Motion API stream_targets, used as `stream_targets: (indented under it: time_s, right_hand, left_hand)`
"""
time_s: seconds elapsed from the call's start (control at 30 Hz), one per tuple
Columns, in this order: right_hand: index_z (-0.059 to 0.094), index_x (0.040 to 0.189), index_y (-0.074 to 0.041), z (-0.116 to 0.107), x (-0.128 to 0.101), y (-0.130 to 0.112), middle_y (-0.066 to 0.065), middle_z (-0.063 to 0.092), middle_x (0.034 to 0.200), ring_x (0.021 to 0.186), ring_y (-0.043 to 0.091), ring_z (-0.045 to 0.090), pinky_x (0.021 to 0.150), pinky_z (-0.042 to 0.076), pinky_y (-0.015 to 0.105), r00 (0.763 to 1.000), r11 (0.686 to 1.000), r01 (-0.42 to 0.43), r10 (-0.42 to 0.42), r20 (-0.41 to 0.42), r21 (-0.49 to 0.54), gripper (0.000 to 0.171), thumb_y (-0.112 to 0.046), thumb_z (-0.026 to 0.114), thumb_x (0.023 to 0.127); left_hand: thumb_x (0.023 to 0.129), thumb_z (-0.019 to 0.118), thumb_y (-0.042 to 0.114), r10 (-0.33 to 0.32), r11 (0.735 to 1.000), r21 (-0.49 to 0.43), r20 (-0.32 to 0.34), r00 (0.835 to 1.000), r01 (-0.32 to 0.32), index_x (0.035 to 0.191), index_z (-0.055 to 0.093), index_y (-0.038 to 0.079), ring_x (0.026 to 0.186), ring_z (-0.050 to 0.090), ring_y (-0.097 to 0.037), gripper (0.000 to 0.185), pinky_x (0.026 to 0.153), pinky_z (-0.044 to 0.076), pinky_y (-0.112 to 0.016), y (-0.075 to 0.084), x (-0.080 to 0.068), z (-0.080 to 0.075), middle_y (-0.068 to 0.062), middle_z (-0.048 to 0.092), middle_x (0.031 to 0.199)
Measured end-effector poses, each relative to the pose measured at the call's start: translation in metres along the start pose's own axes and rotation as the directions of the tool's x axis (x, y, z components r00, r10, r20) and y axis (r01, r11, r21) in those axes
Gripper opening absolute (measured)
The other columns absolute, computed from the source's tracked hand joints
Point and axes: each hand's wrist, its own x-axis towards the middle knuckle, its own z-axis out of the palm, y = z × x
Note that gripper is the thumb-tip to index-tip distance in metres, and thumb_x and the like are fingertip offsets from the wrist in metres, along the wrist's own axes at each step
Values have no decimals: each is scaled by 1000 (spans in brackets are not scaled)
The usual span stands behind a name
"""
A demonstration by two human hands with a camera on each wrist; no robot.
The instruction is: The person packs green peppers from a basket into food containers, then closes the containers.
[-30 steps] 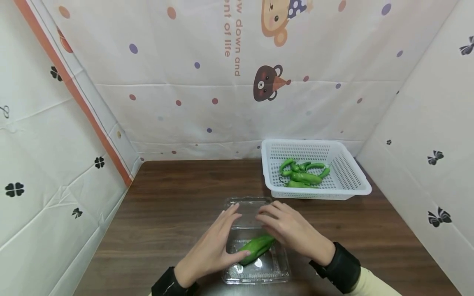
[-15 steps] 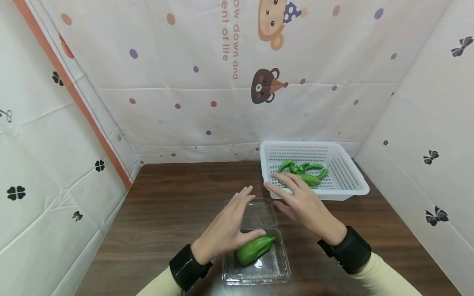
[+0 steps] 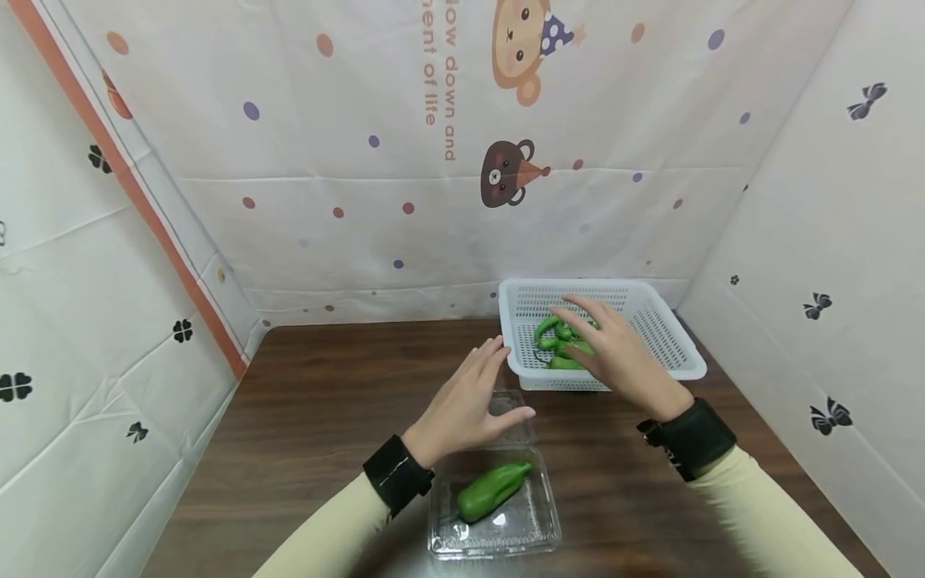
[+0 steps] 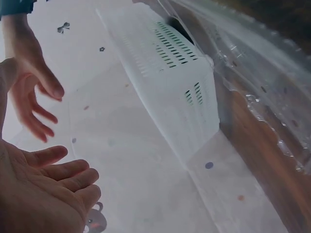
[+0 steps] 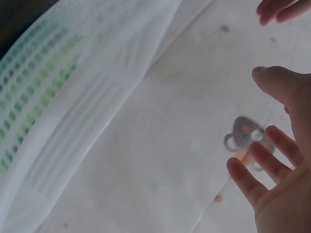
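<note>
In the head view my right hand (image 3: 614,351) hovers over the white basket (image 3: 672,371), fingers apart and holding nothing. Several green peppers (image 3: 567,363) lie in that basket, partly hidden by the hand. My left hand (image 3: 464,405) hangs above the lid of a clear plastic box (image 3: 491,547), thumb spread from the fingers and nothing in it. One large green pepper (image 3: 493,491) lies slantwise in the box. Both hands look empty in the wrist views too, with the left hand (image 4: 48,189) and right hand (image 5: 279,179) showing bare palms.
The box's hinged lid (image 3: 516,421) lies folded back toward the basket. Brown wooden table (image 3: 347,385) spreads around them. Patterned cloth walls (image 3: 347,241) stand behind and on both sides.
My right hand has moved away from the box, up and right to over the basket. The left hand has risen off the pepper in the box toward the lid. The head view has shifted slightly.
</note>
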Motion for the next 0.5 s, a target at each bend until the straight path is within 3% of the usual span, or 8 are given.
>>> stream_targets:
  time_s: [0.17, 0.33, 0.5]
  right_hand:
    - [51, 149, -5, 0, -4, 24, 24, 49, 148, 126, 44, 53, 93, 53, 58, 999, 999, -34, 36, 35, -39, 83, -4, 91, 75]
    - [53, 147, -3, 4, -7, 48, 27, 51, 145, 121, 45, 56, 86, 55, 57, 995, 995, -57, 63, 75, -87, 80, -4, 91, 76]
    - [53, 146, -1, 8, -9, 70, 28, 52, 142, 122, 47, 56, 90, 53, 60, 989, 992, -74, 87, 122, -106, 78, -2, 89, 77]
  left_hand:
    - [95, 68, 55, 13, 1000, -9, 12, 1000, -13, 155, 36, -3, 151, 32, -32, 89, 124, 27, -46, 1, 13, 6, -21, 39, 159]
    - [99, 65, 50, -41, 999, -30, 74, 996, 43, 155, 36, -4, 150, 34, -33, 83, 123, 30, -44, -1, 23, 13, -22, 39, 159]
    - [102, 63, 47, -76, 995, -47, 126, 989, 82, 156, 34, -3, 150, 34, -33, 79, 123, 31, -43, -3, 32, 19, -23, 38, 159]
